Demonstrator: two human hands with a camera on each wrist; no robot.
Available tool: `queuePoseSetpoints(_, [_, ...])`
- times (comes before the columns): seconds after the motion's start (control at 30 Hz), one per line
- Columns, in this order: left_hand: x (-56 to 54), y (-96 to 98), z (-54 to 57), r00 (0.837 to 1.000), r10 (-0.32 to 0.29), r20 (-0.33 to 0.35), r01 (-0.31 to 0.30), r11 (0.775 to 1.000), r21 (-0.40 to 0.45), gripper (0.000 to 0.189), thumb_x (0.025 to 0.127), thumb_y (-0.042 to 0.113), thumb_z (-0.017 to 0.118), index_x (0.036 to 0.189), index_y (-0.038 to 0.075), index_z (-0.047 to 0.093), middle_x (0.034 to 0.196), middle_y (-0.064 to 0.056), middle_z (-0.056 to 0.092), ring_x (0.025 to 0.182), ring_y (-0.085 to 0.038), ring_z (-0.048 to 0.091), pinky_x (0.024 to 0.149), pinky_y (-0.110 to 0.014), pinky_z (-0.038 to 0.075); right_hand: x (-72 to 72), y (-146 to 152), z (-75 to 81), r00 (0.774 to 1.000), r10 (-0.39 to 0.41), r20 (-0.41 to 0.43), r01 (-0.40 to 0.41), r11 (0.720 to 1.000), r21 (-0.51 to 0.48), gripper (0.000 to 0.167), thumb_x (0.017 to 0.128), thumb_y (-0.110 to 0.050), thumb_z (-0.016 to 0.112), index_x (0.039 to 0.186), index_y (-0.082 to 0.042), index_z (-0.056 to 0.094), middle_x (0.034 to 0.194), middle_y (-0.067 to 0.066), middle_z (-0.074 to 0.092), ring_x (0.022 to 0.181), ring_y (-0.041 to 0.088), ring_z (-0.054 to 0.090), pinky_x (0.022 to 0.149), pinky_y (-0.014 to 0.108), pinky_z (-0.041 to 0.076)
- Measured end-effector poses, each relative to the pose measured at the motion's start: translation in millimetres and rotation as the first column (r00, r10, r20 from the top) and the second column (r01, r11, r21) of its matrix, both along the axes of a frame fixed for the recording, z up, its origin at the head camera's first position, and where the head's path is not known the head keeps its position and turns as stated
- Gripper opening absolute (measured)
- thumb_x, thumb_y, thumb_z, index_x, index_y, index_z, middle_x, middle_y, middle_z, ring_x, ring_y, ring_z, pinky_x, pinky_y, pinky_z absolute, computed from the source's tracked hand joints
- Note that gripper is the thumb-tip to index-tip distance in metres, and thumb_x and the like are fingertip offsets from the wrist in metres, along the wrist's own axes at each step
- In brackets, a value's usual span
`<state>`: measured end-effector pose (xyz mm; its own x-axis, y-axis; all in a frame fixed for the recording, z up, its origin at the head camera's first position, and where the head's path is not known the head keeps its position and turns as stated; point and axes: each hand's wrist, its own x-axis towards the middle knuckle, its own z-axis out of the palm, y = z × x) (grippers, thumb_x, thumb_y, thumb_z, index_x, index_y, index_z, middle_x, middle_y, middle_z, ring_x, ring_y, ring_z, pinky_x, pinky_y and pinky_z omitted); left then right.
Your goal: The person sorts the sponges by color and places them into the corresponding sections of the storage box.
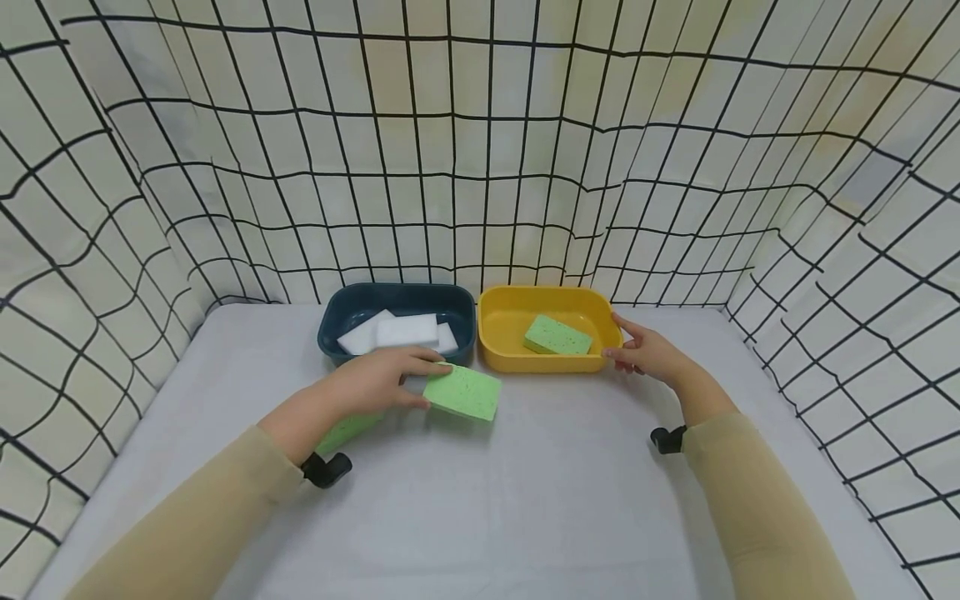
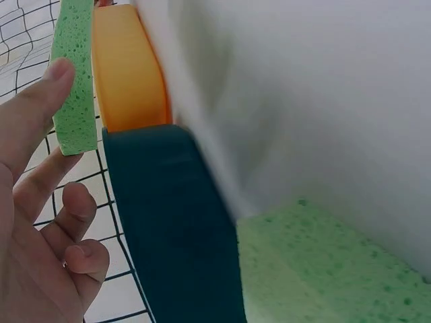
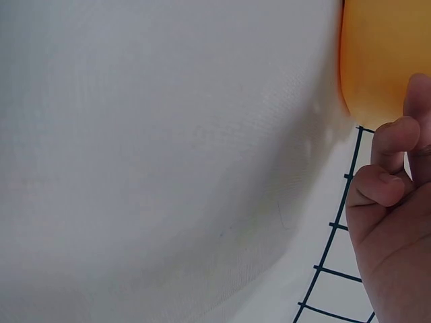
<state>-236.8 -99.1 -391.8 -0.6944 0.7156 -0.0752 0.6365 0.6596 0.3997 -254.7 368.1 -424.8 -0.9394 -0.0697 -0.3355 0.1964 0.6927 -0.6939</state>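
Observation:
My left hand (image 1: 378, 379) pinches a light green sponge (image 1: 463, 392) between thumb and fingers, in the air in front of the two tubs. The left wrist view shows the thumb pressed on the sponge's (image 2: 74, 87) speckled side. A second green sponge (image 1: 347, 432) lies on the table below the left wrist, partly hidden by the arm. At the right end of the yellow tub (image 1: 510, 363), my right hand (image 1: 651, 354) grips its rim. Inside that tub lies another green sponge (image 1: 557, 335). White sponges (image 1: 407, 331) sit in the dark teal tub (image 1: 345, 304).
A white cloth covers the table (image 1: 525, 500). Black netting (image 1: 480, 142) over pale sheeting stands along the back and both sides. The two tubs stand side by side near the back netting.

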Motion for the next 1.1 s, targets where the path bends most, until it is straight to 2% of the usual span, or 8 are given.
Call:
queuePoseSetpoints(0.27, [-10.4,8.4,9.3,0.999,0.037,-0.021,-0.037,0.999,0.008,0.063,0.087,0.036,0.077,0.145,0.034,0.052,0.153,0.002,0.044,0.139,-0.027,0.042,0.107,-0.046,0.043,0.0,-1,-0.9,1.000,-0.015,0.007,0.015,1.000,0.002,0.090,0.092,-0.045,0.069,0.160,-0.034,0.011,0.085,0.012,0.067,0.076,0.027,0.055,0.075,0.035,0.046])
queuePoseSetpoints(0.4, [-20.4,14.5,14.5,0.998,0.060,-0.036,-0.060,0.998,0.008,0.063,0.088,0.038,0.076,0.146,0.033,0.052,0.154,0.000,0.043,0.118,-0.025,0.057,0.096,-0.040,0.050,0.9,-1,0.2,1.000,-0.014,0.007,0.014,1.000,0.006,0.090,0.092,-0.045,0.069,0.160,-0.034,0.011,0.086,0.013,0.067,0.076,0.028,0.055,0.075,0.035,0.046])
queuePoseSetpoints(0.47, [-25.8,18.5,17.7,0.997,0.070,-0.039,-0.070,0.998,-0.001,0.062,0.089,0.039,0.075,0.146,0.032,0.051,0.154,-0.001,0.042,0.112,-0.024,0.059,0.092,-0.040,0.051,1.3,-1,0.6,1.000,-0.009,0.007,0.009,1.000,0.006,0.090,0.092,-0.045,0.069,0.160,-0.034,0.010,0.086,0.013,0.067,0.076,0.028,0.055,0.075,0.035,0.046])
queuePoseSetpoints(0.57, [-34.5,24.6,22.9,0.996,0.084,-0.040,-0.085,0.996,-0.020,0.061,0.091,0.041,0.072,0.147,0.032,0.050,0.155,-0.001,0.041,0.123,-0.027,0.054,0.099,-0.045,0.048,1.3,-2,0.7,1.000,-0.006,0.008,0.006,1.000,0.004,0.090,0.093,-0.046,0.068,0.160,-0.035,0.010,0.086,0.013,0.067,0.076,0.028,0.055,0.076,0.035,0.045])
queuePoseSetpoints(0.7, [-50.5,34.7,29.5,0.994,0.107,-0.038,-0.108,0.994,-0.033,0.062,0.091,0.042,0.071,0.148,0.035,0.048,0.157,0.001,0.038,0.141,-0.029,0.037,0.111,-0.052,0.037,0.0,1,0.0,1.000,-0.009,0.007,0.009,1.000,0.000,0.089,0.093,-0.045,0.068,0.160,-0.035,0.011,0.086,0.013,0.067,0.076,0.028,0.055,0.076,0.034,0.046])
queuePoseSetpoints(0.9, [-74.5,51.2,36.7,0.992,0.120,-0.027,-0.121,0.992,-0.031,0.065,0.090,0.043,0.071,0.149,0.034,0.045,0.159,0.000,0.033,0.146,-0.030,0.029,0.114,-0.053,0.032,-1.5,3,-2.5,1.000,0.003,-0.003,-0.003,1.000,-0.016,0.089,0.093,-0.043,0.068,0.160,-0.032,0.011,0.084,0.012,0.066,0.074,0.027,0.054,0.071,0.033,0.046])
queuePoseSetpoints(1.1, [-90.6,70.5,33.8,0.987,0.161,-0.009,-0.161,0.986,-0.049,0.065,0.091,0.043,0.072,0.149,0.034,0.045,0.159,0.001,0.034,0.146,-0.030,0.029,0.113,-0.054,0.032,-1.6,3,-2.1,1.000,0.003,-0.014,-0.003,1.000,-0.009,0.088,0.093,-0.043,0.068,0.160,-0.032,0.012,0.084,0.011,0.067,0.073,0.026,0.054,0.070,0.031,0.045])
